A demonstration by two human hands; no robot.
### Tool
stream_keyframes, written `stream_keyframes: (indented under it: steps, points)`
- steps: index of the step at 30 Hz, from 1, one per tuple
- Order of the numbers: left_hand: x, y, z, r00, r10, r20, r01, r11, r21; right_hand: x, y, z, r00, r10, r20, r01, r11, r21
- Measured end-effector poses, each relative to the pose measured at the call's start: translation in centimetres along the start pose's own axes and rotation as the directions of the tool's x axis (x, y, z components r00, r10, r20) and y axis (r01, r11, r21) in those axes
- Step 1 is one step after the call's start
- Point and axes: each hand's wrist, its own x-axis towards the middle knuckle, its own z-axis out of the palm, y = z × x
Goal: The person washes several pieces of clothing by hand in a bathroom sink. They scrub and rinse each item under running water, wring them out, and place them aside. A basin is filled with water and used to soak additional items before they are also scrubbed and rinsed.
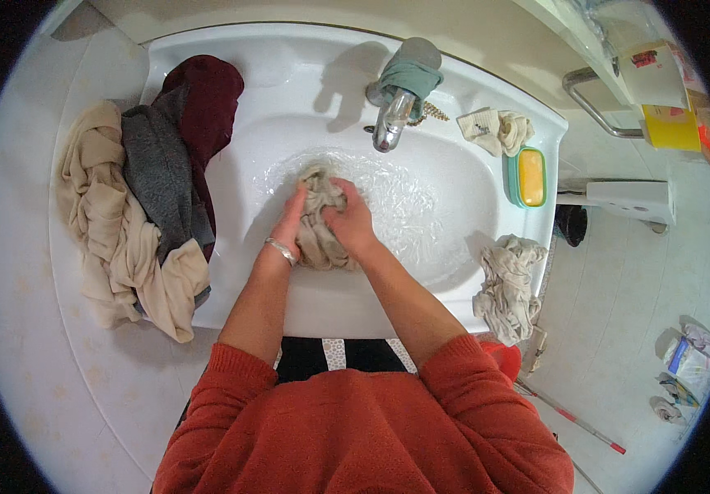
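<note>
Between my two hands is a wet, bunched greyish-beige cloth (321,238), held at the left side of a white washbasin (367,309). My left hand (292,222), with a silvery bracelet at its wrist, presses along the cloth's left side. From the right, my right hand (352,216) grips it with curled fingers. Rippling water (404,204) lies in the bowl beside and behind the cloth. A chrome faucet (389,126) stands over the back of the bowl, a green cloth (407,80) wrapped around its body.
Beige fabric (105,204), a grey garment (160,160) and a maroon garment (207,99) drape over the basin's left rim. At right sit folded socks (494,129), a yellow soap bar (529,176) in a green dish and a crumpled pale cloth (509,287). A metal bar (596,111) juts beyond.
</note>
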Motion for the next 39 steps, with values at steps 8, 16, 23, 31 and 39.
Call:
stream_keyframes:
  steps: [8,16,23,31,39]
  points:
    - [-0.3,-1.4,1.2,0.923,0.17,0.345,-0.154,0.985,-0.075,1.0,-3.9,0.6,0.974,0.107,-0.198,-0.164,0.941,-0.296]
    - [-1.9,-0.2,1.2,0.933,0.332,-0.136,-0.33,0.943,0.036,2.8,4.6,-6.6,0.804,-0.165,-0.572,-0.287,0.734,-0.615]
    - [-0.2,-0.3,0.2,0.986,0.168,0.014,-0.166,0.983,-0.073,1.2,4.1,0.3,0.964,0.266,-0.016,-0.23,0.861,0.454]
    - [3.1,-0.1,-1.5,0.683,0.507,0.525,-0.542,0.834,-0.1,-2.8,-2.8,2.0,0.996,0.014,-0.092,-0.037,0.967,-0.253]
    - [-2.3,-1.6,1.3,0.895,0.42,-0.15,-0.343,0.863,0.371,3.8,3.7,-8.7,0.775,-0.29,-0.561,-0.117,0.807,-0.578]
